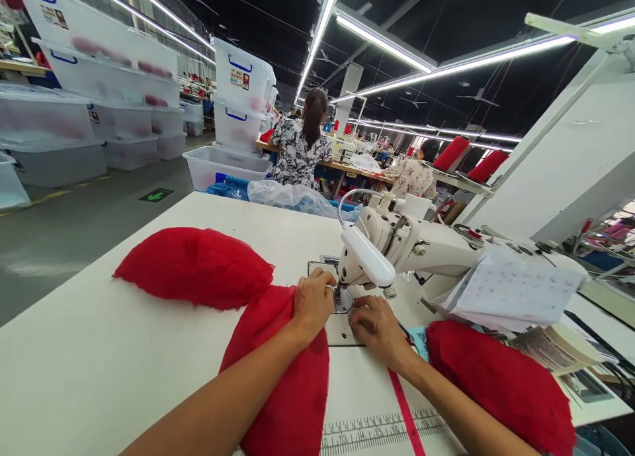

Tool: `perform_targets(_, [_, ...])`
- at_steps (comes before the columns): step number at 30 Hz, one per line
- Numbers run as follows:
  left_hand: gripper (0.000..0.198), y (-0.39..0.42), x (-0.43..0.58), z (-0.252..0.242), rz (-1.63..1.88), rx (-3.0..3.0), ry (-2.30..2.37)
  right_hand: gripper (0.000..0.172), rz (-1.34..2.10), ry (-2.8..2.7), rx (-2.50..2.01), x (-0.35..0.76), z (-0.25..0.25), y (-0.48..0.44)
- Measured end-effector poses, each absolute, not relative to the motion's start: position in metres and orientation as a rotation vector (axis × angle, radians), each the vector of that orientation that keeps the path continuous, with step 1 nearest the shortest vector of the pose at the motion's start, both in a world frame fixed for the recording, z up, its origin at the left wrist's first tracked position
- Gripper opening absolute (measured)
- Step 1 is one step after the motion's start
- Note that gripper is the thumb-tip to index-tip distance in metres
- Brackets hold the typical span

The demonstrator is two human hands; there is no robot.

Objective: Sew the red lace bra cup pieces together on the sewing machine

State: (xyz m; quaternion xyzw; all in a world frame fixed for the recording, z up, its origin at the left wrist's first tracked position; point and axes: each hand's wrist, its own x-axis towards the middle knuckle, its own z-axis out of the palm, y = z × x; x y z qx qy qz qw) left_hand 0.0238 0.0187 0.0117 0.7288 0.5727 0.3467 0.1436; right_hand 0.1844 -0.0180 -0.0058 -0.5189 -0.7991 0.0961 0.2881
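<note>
A white sewing machine (419, 244) stands on the table, its needle and presser foot above a metal needle plate (343, 301). My left hand (313, 305) is closed on the upper edge of a red fabric piece (282, 376), just left of the presser foot. Just right of the plate, my right hand (378, 329) has its fingers curled together; what they pinch, if anything, is hidden. A narrow red strip (404, 410) runs from below that hand toward the table's front edge. Another red fabric piece (193, 267) lies at the left, touching the first.
More red fabric (501, 383) lies beyond my right forearm, near papers (560, 350). A printed ruler scale (367, 436) crosses the table's front. White cloth (510, 287) hangs on the machine arm. Ahead, a person (302, 145) sits by stacked plastic bins (243, 79).
</note>
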Motion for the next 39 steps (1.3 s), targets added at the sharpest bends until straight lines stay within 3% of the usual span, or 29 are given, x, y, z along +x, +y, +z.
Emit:
perform_targets(6, [0.032,0.019,0.022,0.012,1.043,2.127,1.662,0.005,0.419,-1.768,-1.396,0.187,-0.005,0.006])
perform_targets(9, [0.032,0.020,0.021,0.011,1.052,2.125,1.680,0.013,0.502,-1.647,-1.391,0.184,-0.005,-0.002])
perform_targets(15, [0.032,0.021,0.021,0.012,1.010,2.201,1.659,0.023,1.266,-1.233,-1.097,0.173,0.009,-0.030])
perform_targets(22, [0.021,0.015,0.022,0.018,0.723,2.671,1.284,0.010,1.361,-1.390,-1.215,0.171,0.014,-0.029])
perform_targets(25, [0.015,0.012,0.024,0.020,0.554,2.839,1.191,0.003,1.216,-1.600,-1.294,0.174,0.009,-0.026])
perform_targets(34, [0.026,0.005,0.027,0.020,0.305,2.994,1.264,0.011,0.445,-2.059,-1.483,0.185,0.005,0.000])
perform_targets(39, [0.026,0.002,0.029,0.020,0.252,2.979,1.317,0.014,0.179,-2.191,-1.472,0.185,0.001,0.013])
